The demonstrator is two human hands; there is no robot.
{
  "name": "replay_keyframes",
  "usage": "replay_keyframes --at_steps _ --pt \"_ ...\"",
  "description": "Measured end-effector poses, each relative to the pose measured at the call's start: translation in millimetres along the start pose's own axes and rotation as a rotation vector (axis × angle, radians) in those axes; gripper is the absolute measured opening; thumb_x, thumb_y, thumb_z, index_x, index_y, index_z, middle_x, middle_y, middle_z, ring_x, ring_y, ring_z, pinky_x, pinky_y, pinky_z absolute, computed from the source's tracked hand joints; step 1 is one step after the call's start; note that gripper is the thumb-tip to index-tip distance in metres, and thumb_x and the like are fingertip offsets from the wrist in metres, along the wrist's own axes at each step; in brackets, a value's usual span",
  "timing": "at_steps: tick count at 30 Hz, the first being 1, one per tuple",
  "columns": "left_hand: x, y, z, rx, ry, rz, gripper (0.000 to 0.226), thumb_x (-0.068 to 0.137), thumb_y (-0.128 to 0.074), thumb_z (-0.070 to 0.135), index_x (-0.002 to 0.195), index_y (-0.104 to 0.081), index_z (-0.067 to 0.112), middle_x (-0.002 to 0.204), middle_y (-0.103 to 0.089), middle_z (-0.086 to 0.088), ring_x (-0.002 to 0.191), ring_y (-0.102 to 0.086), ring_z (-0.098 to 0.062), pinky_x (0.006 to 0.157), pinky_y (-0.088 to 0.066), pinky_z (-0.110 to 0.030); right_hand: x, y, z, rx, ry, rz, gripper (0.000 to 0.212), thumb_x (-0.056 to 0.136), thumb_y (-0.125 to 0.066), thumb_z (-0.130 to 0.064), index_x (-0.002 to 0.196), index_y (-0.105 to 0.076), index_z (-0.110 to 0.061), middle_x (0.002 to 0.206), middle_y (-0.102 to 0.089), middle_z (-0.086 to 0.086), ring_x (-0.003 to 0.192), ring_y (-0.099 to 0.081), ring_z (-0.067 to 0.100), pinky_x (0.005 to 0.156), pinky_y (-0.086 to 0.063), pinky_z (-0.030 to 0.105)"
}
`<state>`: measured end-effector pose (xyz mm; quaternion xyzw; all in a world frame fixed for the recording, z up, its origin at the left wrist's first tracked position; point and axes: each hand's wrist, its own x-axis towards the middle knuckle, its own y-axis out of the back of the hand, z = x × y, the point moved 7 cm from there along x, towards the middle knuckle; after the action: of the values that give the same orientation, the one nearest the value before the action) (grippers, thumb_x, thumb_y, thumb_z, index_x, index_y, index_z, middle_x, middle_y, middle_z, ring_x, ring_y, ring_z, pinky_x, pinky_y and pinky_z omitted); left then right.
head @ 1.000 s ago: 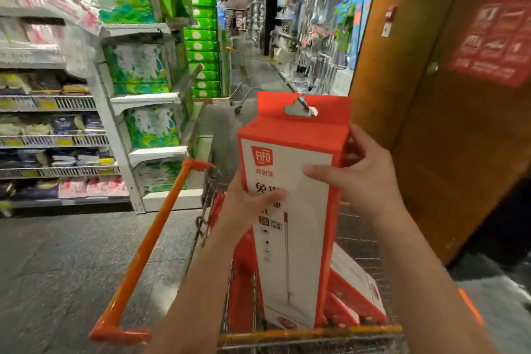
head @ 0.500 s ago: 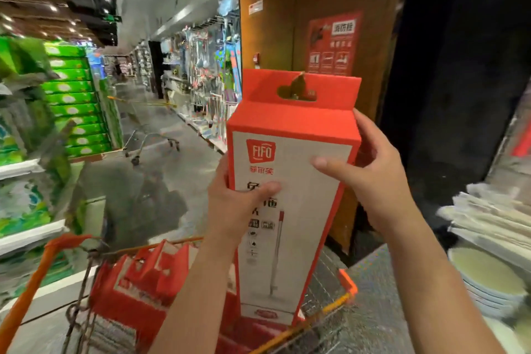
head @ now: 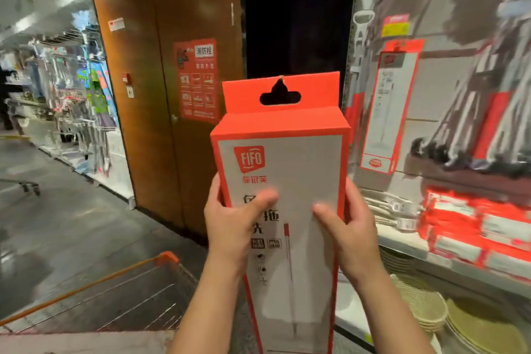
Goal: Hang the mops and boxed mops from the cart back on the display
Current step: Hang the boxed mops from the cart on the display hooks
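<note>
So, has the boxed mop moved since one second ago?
Yes. Against the red poster on the brown door, the boxed mop has gone right, toward the display: the poster was behind its top, and now lies to its left.

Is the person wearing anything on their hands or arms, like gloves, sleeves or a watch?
Nothing that shows. The left hand and right hand are bare, with no gloves, rings or watch visible. The left forearm and right forearm are bare too; no sleeve enters the view.

Matt cardboard boxed mop [head: 280,181]; glossy wood-look door [head: 172,66]; wire-metal cart [head: 138,304].
</note>
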<state>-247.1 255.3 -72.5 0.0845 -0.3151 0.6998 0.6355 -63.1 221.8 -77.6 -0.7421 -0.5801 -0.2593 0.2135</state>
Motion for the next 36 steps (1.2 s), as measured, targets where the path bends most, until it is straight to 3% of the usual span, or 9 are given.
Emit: replay_keyframes --at_steps 4,9,12,17,21,25,28,36 --pt "-14 -88 -30 -0.108 0.097 -0.140 0.071 0.048 -0.082 0.041 0.112 -0.061 0.018 0.101 -0.074 0.002 0.093 -0.071 -0.017 0.073 -0.056 -0.027 5 86 -7 -0.087 0.049 0.165 0.078 0.073 -0.063 -0.048 0.139 -0.047 -0.010 0.131 -0.060 0.002 0.120 -0.057 0.015 0.102 -0.046 0.044" --pt "-36 -171 -69 -0.216 0.223 -0.352 0.066 0.056 -0.075 0.042 0.115 -0.059 0.018 0.103 -0.074 0.001 0.094 -0.072 -0.019 0.071 -0.057 -0.027 2 171 -22 -0.188 0.102 0.313 0.081 0.070 -0.063 -0.050 0.139 -0.048 -0.009 0.133 -0.059 0.001 0.123 -0.055 0.010 0.100 -0.045 0.023" --pt "-51 -212 -94 -0.257 0.326 -0.478 0.058 0.062 -0.070 0.045 0.112 -0.062 0.017 0.106 -0.074 -0.007 0.098 -0.070 -0.027 0.077 -0.059 -0.038 1 205 -29 -0.222 0.120 0.383 0.078 0.071 -0.064 -0.048 0.139 -0.048 -0.011 0.132 -0.060 -0.002 0.122 -0.055 0.007 0.098 -0.044 0.018" --pt "-55 -264 -113 -0.332 0.388 -0.535 0.071 0.058 -0.074 0.043 0.118 -0.059 0.009 0.106 -0.073 -0.011 0.097 -0.070 -0.031 0.079 -0.057 -0.045 -3 247 -26 -0.254 0.121 0.516 0.078 0.072 -0.065 -0.047 0.137 -0.049 -0.007 0.130 -0.062 0.003 0.121 -0.057 0.015 0.101 -0.046 0.030" --pt "-49 -304 -123 -0.380 0.398 -0.632 0.064 0.063 -0.075 0.033 0.119 -0.059 0.007 0.104 -0.074 -0.008 0.093 -0.071 -0.025 0.073 -0.058 -0.035 -2 271 -27 -0.297 0.137 0.652 0.079 0.070 -0.064 -0.048 0.135 -0.051 -0.004 0.128 -0.063 0.005 0.120 -0.058 0.017 0.100 -0.048 0.031" --pt "-42 -339 -135 -0.473 0.442 -0.731 0.048 0.068 -0.069 0.020 0.113 -0.060 0.007 0.090 -0.076 -0.001 0.079 -0.073 -0.017 0.060 -0.056 -0.023 8 281 -31 -0.379 0.132 0.687 0.065 0.075 -0.062 -0.044 0.131 -0.054 -0.013 0.120 -0.067 -0.008 0.113 -0.062 0.008 0.090 -0.050 0.021" --pt "-38 -360 -141 -0.529 0.482 -0.797 0.064 0.062 -0.085 0.018 0.118 -0.056 0.005 0.087 -0.076 0.002 0.076 -0.073 -0.015 0.058 -0.055 -0.021 15 292 -33 -0.424 0.151 0.741 0.065 0.075 -0.062 -0.044 0.132 -0.053 -0.013 0.121 -0.067 -0.009 0.114 -0.061 0.008 0.090 -0.050 0.020" --pt "-49 -416 -173 -0.556 0.541 -0.900 0.066 0.054 -0.077 0.042 0.112 -0.060 0.015 0.100 -0.075 -0.003 0.092 -0.072 -0.024 0.078 -0.057 -0.042 8 333 -19 -0.500 0.130 0.870 0.059 0.075 -0.061 -0.045 0.125 -0.058 -0.014 0.115 -0.070 -0.007 0.109 -0.065 0.015 0.089 -0.054 0.029"
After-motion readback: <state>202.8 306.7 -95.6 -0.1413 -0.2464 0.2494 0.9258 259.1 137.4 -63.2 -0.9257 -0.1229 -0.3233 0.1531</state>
